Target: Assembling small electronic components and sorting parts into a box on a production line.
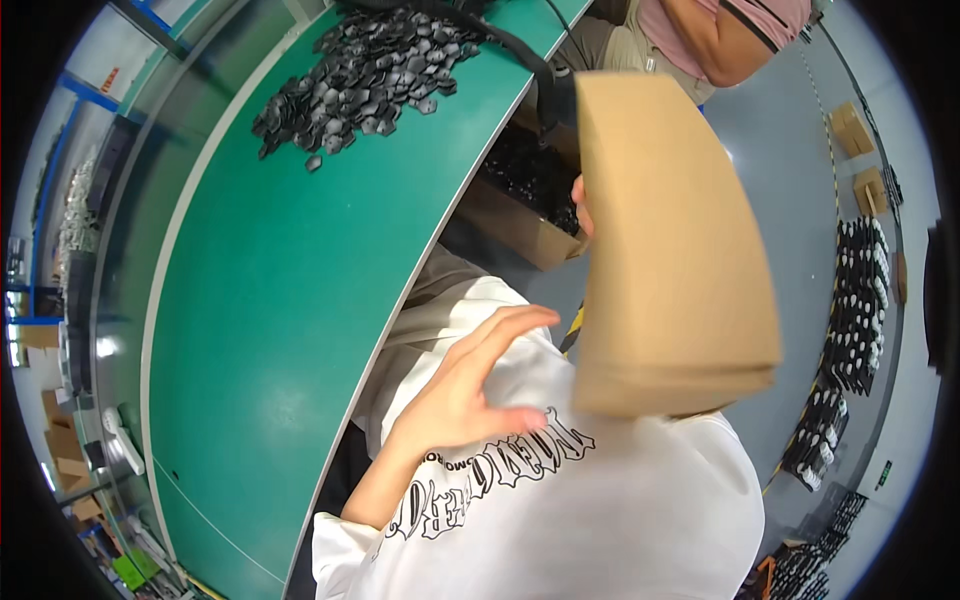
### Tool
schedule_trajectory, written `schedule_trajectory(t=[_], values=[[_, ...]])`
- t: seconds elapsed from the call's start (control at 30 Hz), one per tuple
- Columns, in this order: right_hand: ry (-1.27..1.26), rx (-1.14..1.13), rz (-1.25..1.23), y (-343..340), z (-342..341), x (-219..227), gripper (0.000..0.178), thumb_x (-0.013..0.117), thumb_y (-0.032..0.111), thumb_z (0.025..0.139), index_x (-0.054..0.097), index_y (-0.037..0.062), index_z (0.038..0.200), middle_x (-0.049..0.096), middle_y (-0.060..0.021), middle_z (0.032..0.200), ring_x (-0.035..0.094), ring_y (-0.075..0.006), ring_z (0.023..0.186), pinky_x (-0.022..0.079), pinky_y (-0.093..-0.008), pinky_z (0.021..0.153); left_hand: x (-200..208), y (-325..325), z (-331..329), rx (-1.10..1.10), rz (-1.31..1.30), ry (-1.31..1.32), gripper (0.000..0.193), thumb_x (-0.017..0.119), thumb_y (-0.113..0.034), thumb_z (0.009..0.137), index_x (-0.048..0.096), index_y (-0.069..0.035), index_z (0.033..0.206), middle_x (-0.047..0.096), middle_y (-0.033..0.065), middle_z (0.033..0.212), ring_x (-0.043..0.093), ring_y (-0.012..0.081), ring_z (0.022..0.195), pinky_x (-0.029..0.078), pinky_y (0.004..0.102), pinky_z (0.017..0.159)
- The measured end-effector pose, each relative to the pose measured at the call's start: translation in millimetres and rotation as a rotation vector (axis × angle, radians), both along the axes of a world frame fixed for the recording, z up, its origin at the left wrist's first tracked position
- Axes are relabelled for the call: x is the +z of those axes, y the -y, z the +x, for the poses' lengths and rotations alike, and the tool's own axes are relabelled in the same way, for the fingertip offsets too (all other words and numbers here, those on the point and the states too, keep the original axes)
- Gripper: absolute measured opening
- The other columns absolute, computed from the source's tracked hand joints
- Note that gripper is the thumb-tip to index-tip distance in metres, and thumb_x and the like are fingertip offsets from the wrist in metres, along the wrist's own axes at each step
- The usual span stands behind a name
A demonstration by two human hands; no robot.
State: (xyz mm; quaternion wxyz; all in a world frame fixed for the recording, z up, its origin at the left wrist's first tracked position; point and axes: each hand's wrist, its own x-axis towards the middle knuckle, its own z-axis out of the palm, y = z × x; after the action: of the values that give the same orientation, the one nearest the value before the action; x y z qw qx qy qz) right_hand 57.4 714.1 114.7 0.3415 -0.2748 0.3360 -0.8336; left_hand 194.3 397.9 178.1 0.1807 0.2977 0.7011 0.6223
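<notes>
A brown cardboard box (672, 235) is raised in front of my body on the right, its edges slightly blurred. My right hand (583, 207) grips it; only some fingers show at the box's left edge, and the rest of the hand and the arm are hidden behind the cardboard. To the left of the box, over my white shirt, my left hand (470, 390) is open and empty, thumb and fingers apart and pointing toward the box without touching it.
A green table (330, 270) runs along my left, with a heap of small dark pieces (370, 75) at its far end. Beneath its edge stands an open carton (525, 225) of dark parts. Another person (690, 40) is at the far right. Racks of black-and-white items (858, 300) line the right.
</notes>
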Motion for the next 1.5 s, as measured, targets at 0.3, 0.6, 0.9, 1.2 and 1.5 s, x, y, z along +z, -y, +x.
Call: schedule_trajectory(t=[0.3, 0.6, 0.9, 1.2, 1.5], values=[[0.363, -0.271, 0.997, -10, 71, -152, 0.054, 0.076, 0.013, 0.083, 0.058, -0.0016, 0.131, 0.067, -0.0066, 0.120, 0.064, -0.0158, 0.104, 0.050, -0.0291, 0.091, -113, 28, -23, 0.436, 0.371, 0.859, 0.065, 0.050, -0.048, 0.102, 0.041, -0.001, 0.146, 0.057, 0.0197, 0.132, 0.055, 0.0280, 0.125, 0.045, 0.0393, 0.105], [0.378, -1.164, 1.166, -84, -62, -218, 0.035, 0.065, 0.021, 0.090, 0.067, 0.0030, 0.119, 0.071, -0.0064, 0.101, 0.067, -0.0160, 0.089, 0.051, -0.0307, 0.080, -126, 28, -71, 0.664, 0.006, 0.482, 0.033, 0.054, -0.022, 0.101, 0.056, 0.000, 0.125, 0.064, 0.0142, 0.116, 0.063, 0.0221, 0.109, 0.052, 0.0357, 0.091], [-0.275, -0.925, 1.562, -83, -158, -326, 0.041, 0.062, 0.024, 0.084, 0.065, 0.0116, 0.123, 0.068, -0.0206, 0.110, 0.064, -0.0384, 0.105, 0.049, -0.0399, 0.091, -192, -4, -134, 0.808, -0.175, 0.368, 0.019, 0.058, -0.014, 0.100, 0.064, 0.001, 0.110, 0.067, 0.0088, 0.105, 0.064, 0.0174, 0.099, 0.049, 0.0304, 0.086], [-0.138, -0.293, 2.029, -89, -183, -343, 0.054, 0.052, 0.017, 0.090, 0.047, 0.0164, 0.144, 0.060, -0.0222, 0.131, 0.058, -0.0396, 0.121, 0.048, -0.0471, 0.102, -268, -81, -252, 0.669, -0.326, 0.063, 0.021, 0.059, -0.014, 0.099, 0.065, 0.001, 0.111, 0.068, 0.0102, 0.110, 0.063, 0.0168, 0.103, 0.050, 0.0287, 0.088], [-0.100, -0.559, 2.031, -59, -145, -336, 0.082, 0.070, 0.028, 0.083, 0.029, 0.0166, 0.153, 0.040, -0.0245, 0.148, 0.047, -0.0442, 0.130, 0.043, -0.0488, 0.108, -341, -85, -304, 0.555, -0.598, 0.049, 0.025, 0.060, -0.013, 0.094, 0.067, -0.006, 0.117, 0.071, 0.0147, 0.112, 0.066, 0.0242, 0.107, 0.049, 0.0312, 0.091]])
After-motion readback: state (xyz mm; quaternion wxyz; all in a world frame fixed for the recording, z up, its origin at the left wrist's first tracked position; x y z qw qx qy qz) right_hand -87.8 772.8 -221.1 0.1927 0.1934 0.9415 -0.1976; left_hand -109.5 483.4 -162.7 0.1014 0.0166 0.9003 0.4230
